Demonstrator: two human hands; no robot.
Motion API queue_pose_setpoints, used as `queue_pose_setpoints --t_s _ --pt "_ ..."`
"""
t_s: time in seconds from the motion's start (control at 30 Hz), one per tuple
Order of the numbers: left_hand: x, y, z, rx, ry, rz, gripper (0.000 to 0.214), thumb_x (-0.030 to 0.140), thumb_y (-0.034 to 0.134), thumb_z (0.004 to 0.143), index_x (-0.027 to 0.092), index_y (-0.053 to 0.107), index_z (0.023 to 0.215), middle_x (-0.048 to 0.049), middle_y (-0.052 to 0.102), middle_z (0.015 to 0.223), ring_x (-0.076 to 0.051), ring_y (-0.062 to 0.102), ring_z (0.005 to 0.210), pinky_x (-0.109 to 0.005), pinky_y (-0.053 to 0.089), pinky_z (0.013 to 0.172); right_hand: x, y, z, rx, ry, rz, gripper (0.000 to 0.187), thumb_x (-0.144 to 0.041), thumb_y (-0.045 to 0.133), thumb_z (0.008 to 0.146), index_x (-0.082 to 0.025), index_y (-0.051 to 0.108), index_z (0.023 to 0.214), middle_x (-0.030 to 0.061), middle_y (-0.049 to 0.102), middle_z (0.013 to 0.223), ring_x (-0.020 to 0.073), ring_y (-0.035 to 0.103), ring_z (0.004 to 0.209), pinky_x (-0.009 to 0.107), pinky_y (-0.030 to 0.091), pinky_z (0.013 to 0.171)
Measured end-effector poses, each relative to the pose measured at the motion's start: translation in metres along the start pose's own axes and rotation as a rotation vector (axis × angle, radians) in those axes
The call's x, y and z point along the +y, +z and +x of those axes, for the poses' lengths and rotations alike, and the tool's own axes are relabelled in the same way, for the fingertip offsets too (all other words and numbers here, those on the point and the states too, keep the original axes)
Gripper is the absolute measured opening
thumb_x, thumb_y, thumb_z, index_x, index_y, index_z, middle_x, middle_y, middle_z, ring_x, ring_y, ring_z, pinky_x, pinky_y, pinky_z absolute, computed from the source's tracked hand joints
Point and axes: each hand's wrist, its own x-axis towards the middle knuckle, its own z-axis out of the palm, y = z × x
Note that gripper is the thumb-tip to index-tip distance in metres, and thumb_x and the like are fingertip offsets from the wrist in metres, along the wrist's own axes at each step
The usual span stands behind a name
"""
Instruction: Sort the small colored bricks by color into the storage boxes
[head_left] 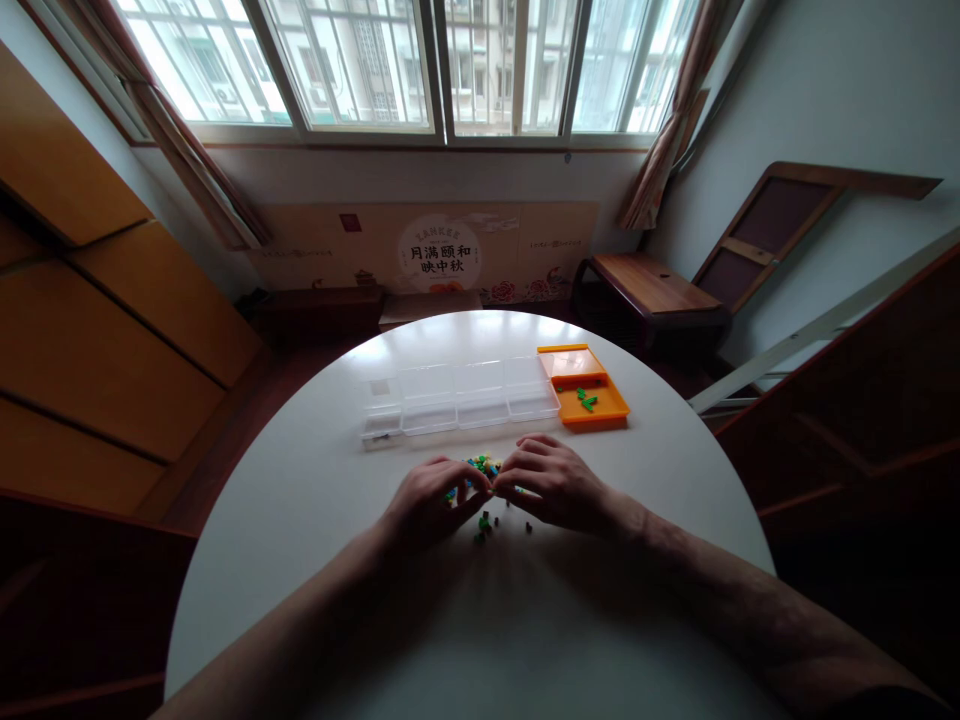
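Above the middle of the table, my left hand (429, 500) and my right hand (556, 486) meet with their fingertips pinched together. Whatever lies between the fingertips is too small to make out. Just behind and partly hidden by my fingers is a pile of small coloured plastic pieces (484, 464), green, yellow and blue. Nearer to me, several loose green pieces (484, 524) lie with a few dark ones (529, 527) below my fingers.
Beyond my hands stands a row of clear plastic compartment boxes (480, 412). At its right end is an orange tray (616, 408) holding several green pieces (589, 404). Everything rests on a round white table (300, 480). A wooden stool (656, 285) stands behind it at the right.
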Motion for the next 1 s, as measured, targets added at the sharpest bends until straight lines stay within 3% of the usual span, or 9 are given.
queue_pose_setpoints --t_s 0.17,0.37,0.57,0.7,1.0 --pt "-0.005 -0.008 0.0 -0.037 0.019 0.048 0.009 0.025 0.069 0.106 0.021 0.071 0.099 0.0002 0.08 0.084 -0.013 0.072 0.069 -0.03 0.055 0.08 0.012 -0.008 -0.005 0.049 0.135 -0.018 0.009 -0.027 0.068 0.11 -0.024 0.075 0.105 0.003 0.081 0.097 0.0207 0.069 0.09 0.038 0.053 0.091" --pt "-0.013 -0.025 -0.001 -0.078 0.037 0.095 0.007 0.022 0.068 0.104 0.022 0.073 0.099 -0.0032 0.08 0.094 -0.015 0.073 0.079 -0.028 0.054 0.078 0.052 -0.036 -0.023 0.221 0.518 -0.151 0.014 -0.033 0.067 0.108 -0.026 0.077 0.1 0.0057 0.08 0.099 0.0272 0.071 0.096 0.046 0.055 0.095" --pt "-0.01 -0.024 0.0 -0.116 0.092 0.049 0.009 0.017 0.068 0.097 0.023 0.074 0.093 -0.0026 0.077 0.087 -0.016 0.071 0.076 -0.03 0.055 0.077 0.092 -0.055 -0.05 0.365 0.792 -0.279 0.023 -0.042 0.067 0.102 -0.022 0.077 0.097 0.0089 0.079 0.096 0.0292 0.068 0.084 0.048 0.055 0.087" --pt "-0.006 -0.022 -0.001 -0.169 0.127 -0.027 0.005 0.023 0.074 0.092 0.024 0.077 0.096 -0.0036 0.081 0.095 -0.018 0.073 0.079 -0.031 0.056 0.078 0.095 -0.051 -0.054 0.355 0.823 -0.26 0.022 -0.042 0.067 0.099 -0.021 0.076 0.1 0.0106 0.08 0.101 0.0293 0.068 0.086 0.049 0.056 0.09" --pt "-0.006 -0.016 -0.006 -0.256 0.126 -0.087 0.006 0.031 0.077 0.095 0.026 0.081 0.093 -0.0048 0.08 0.093 -0.017 0.073 0.079 -0.032 0.057 0.081 0.064 -0.032 -0.034 0.246 0.669 -0.158 0.013 -0.031 0.065 0.102 -0.024 0.075 0.1 0.0067 0.077 0.103 0.0274 0.07 0.093 0.047 0.056 0.096"
